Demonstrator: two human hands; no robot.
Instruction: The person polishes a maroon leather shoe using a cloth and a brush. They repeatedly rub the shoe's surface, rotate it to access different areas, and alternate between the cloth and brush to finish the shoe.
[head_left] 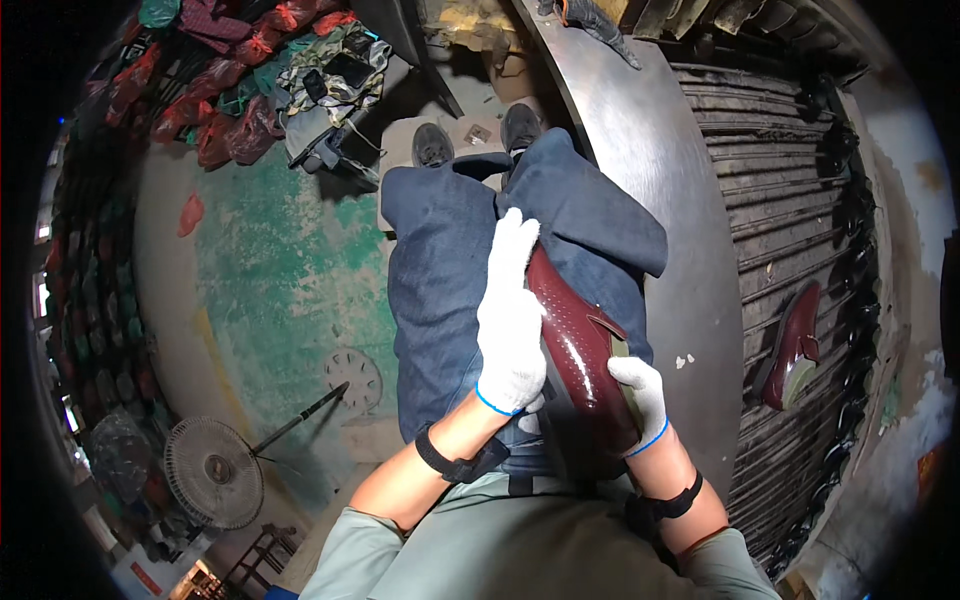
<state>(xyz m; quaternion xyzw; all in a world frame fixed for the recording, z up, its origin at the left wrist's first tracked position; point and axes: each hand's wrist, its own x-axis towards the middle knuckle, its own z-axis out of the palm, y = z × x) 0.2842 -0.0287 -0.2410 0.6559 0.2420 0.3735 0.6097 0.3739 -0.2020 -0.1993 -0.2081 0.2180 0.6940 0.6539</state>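
Observation:
A glossy dark-red leather shoe (pixel 578 362) with small punched holes and a strap lies over my lap, its toe pointing away from me. Something pale green shows in its opening. My left hand (pixel 512 325), in a white knitted glove with a blue cuff, holds the shoe along its left side. Its fingers are straight and close together, reaching past the toe. My right hand (pixel 643 394), in a matching glove, grips the shoe at the heel end of the opening, with most fingers hidden. The sole is mostly out of sight.
To the right runs a metal bench top (pixel 690 300). Beyond it, a slatted rack (pixel 765 220) carries a similar dark-red shoe (pixel 797 345). A standing fan (pixel 214 470) is at lower left. Red bags (pixel 250 130) and a cloth-draped seat (pixel 335 75) are at upper left.

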